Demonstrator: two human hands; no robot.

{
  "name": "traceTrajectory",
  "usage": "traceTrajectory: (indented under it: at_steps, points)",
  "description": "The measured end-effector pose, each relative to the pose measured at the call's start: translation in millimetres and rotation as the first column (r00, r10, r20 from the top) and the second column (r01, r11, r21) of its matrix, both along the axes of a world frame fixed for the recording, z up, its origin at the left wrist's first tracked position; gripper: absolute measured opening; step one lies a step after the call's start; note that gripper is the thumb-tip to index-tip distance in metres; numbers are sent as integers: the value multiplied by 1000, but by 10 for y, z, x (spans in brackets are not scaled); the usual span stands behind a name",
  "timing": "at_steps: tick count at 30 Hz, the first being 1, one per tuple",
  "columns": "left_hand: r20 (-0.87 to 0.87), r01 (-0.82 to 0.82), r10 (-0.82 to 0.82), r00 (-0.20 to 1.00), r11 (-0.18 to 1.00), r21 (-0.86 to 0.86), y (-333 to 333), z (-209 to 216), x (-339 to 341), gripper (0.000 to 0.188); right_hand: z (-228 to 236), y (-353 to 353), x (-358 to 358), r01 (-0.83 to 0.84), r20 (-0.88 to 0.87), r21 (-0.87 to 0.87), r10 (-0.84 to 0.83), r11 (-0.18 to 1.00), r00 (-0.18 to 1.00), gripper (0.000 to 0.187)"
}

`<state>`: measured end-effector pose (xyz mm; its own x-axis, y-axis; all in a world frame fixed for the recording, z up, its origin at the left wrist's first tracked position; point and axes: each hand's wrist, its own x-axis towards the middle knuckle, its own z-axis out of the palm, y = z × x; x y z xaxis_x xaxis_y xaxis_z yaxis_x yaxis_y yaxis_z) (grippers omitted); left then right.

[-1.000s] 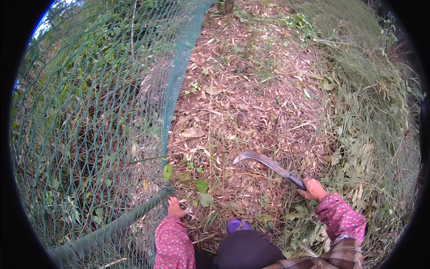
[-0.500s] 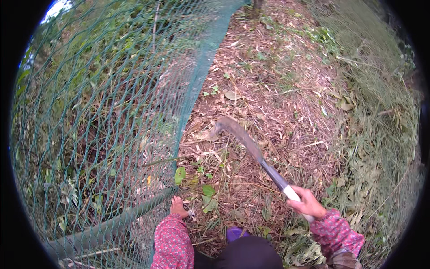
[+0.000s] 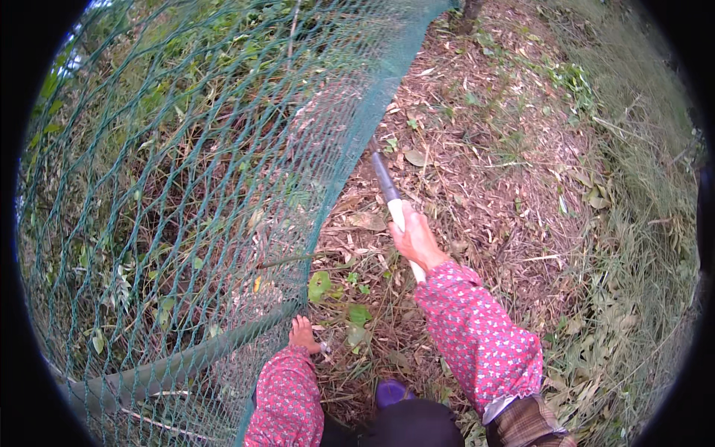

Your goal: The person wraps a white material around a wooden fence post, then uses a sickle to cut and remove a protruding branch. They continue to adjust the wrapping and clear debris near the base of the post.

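Note:
My right hand [image 3: 418,240] is closed round the white handle of a sickle [image 3: 385,177], held out ahead over the littered ground. Its dark metal shank points away from me; the curved blade is barely visible at this angle. My left hand [image 3: 302,334] is low beside the bottom edge of a green net [image 3: 186,186], just below the end of a thick green pole [image 3: 194,359]. Its fingers look stretched out against the net's edge, thumb apart. A small pale thing [image 3: 325,348], too small to name, shows by the thumb.
The net rises along my left, with leafy undergrowth behind it. Wood chips and dry leaves [image 3: 491,186] cover the path. Cut grass [image 3: 640,246] is heaped along the right. Small green leaves [image 3: 357,314] stand near my left hand. A purple shoe [image 3: 392,392] shows below.
My right hand has swung forward and left with the sickle, so its blade now points away and nearly vanishes from sight. The left hand stays by the net's edge; the view has shifted slightly.

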<state>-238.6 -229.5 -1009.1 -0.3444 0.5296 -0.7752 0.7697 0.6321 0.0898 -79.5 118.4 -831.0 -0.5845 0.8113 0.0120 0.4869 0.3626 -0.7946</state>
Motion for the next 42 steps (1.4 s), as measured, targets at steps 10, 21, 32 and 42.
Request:
traceTrajectory:
  at_steps: [10,21,32,42]
  points:
    - [64,-35,32,997,998,55,-30,-54,-81,117,55,-551,402,-171,286,340,72,925,956,54]
    - [65,51,-63,996,984,168,-150,-264,-227,112,195,-865,774,-111,342,1,104,994,934,56]
    - [168,-5,-22,986,987,161,-69,-50,-133,116,694,-1465,1912,318,117,-330,-296,889,948,61]
    - [74,80,-90,993,988,133,-81,-242,-210,122,1422,-2497,2289,209,220,-391,-129,896,967,49]
